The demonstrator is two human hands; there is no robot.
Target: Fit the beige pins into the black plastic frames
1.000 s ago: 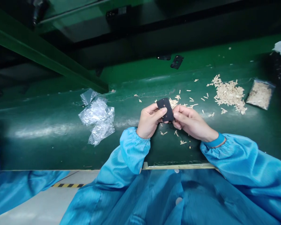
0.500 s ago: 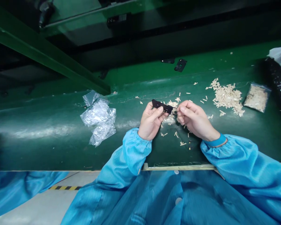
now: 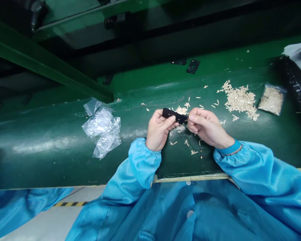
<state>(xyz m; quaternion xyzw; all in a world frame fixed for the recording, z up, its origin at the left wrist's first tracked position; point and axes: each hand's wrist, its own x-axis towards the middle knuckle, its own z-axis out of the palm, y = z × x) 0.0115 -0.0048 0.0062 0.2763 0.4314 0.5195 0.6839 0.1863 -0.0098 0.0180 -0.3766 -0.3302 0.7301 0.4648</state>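
Tipped up the black plate (image 3: pixel 174 116), pinched in the left hand (image 3: pixel 158 130), left of the chip pile (image 3: pixel 241 101). Brought the right hand (image 3: pixel 205 125), fingertips together, to the plate's end, putting it within both hands' reach.

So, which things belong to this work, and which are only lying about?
Apparently in the work:
thin black plate in the left hand, right hand at its end
small pale strips near both hands, perhaps the larger heap too

Seemingly idle:
crumpled clear plastic bags
small clear bag of pale pieces
two flat black pieces behind
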